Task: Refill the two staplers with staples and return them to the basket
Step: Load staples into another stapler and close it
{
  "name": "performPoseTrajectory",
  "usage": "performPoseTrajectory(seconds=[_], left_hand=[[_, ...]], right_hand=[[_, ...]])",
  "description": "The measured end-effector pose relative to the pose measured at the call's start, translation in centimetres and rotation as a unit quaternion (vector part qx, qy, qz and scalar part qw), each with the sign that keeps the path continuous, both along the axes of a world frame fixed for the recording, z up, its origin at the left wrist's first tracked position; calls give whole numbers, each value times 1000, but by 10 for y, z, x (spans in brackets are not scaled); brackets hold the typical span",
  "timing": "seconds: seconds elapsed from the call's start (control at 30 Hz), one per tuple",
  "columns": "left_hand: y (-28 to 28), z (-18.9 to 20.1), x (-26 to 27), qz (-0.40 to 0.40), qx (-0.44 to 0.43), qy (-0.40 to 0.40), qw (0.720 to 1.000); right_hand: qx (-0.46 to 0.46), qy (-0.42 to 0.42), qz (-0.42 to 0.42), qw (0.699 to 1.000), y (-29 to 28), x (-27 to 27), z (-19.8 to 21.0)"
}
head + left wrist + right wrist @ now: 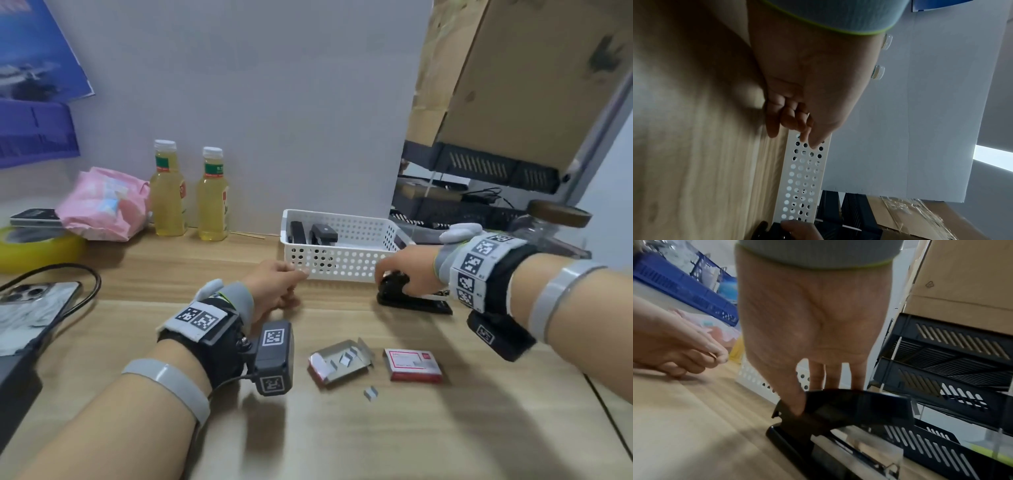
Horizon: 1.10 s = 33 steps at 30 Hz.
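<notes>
A black stapler [418, 305] lies on the wooden table just right of the white perforated basket [346, 262]. My right hand [387, 274] grips its raised top cover [855, 407], and the metal magazine shows beneath. My left hand [298, 274] hovers at the basket's front left corner [801, 178]. Its fingers are curled, and thumb and forefinger pinch what looks like a small pale staple strip. Two black items [323, 234] sit inside the basket. Nearer me lie an open staple box [339, 363], a closed red one [414, 365] and a loose staple strip [371, 394].
Two yellow drink bottles [168, 192] and a pink packet [102, 205] stand at the back left. A phone [30, 308] with a cable and a yellow tape roll [37, 246] lie at the left edge. Black slotted crates [951, 361] and cardboard boxes crowd the right.
</notes>
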<state>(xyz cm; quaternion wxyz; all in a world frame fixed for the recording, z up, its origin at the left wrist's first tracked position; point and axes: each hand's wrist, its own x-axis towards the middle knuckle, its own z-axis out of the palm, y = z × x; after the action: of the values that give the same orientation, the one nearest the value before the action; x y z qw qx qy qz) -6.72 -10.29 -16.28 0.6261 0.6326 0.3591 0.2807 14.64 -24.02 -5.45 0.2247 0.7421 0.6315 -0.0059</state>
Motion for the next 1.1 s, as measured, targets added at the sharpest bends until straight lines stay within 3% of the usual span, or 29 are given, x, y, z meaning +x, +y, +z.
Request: performPoseTrajectory(seconds=[0.17,0.4,0.5,0.73,0.83,0.9,0.97,1.03,1.1], left_hand=[[-7,5,-22,-26,1,-3,1000],[-7,-1,-44,-110,109,26,988],[-6,-3,-44,-101,150,63,982],[-6,-4,-46,-78,179,62,979],[-10,-4,-44,-82,174,44,980],[-10,-6,-43,-88,169,30,981],[-8,-9,-41,-81,156,26,984],[-5,-12,-39,-67,151,39,985],[-6,-13,-37,-53,158,49,985]], right_hand=[[58,48,49,996,-1,-18,-3],[49,103,185,976,29,-108,-7],[57,97,219,969,41,-128,-6],[55,87,214,971,47,-133,-6],[83,168,182,965,46,-118,-7],[118,283,125,944,37,-97,-4],[186,397,54,897,20,-73,-1],[254,502,-36,826,7,-47,-5],[260,584,-154,754,1,-29,-18]])
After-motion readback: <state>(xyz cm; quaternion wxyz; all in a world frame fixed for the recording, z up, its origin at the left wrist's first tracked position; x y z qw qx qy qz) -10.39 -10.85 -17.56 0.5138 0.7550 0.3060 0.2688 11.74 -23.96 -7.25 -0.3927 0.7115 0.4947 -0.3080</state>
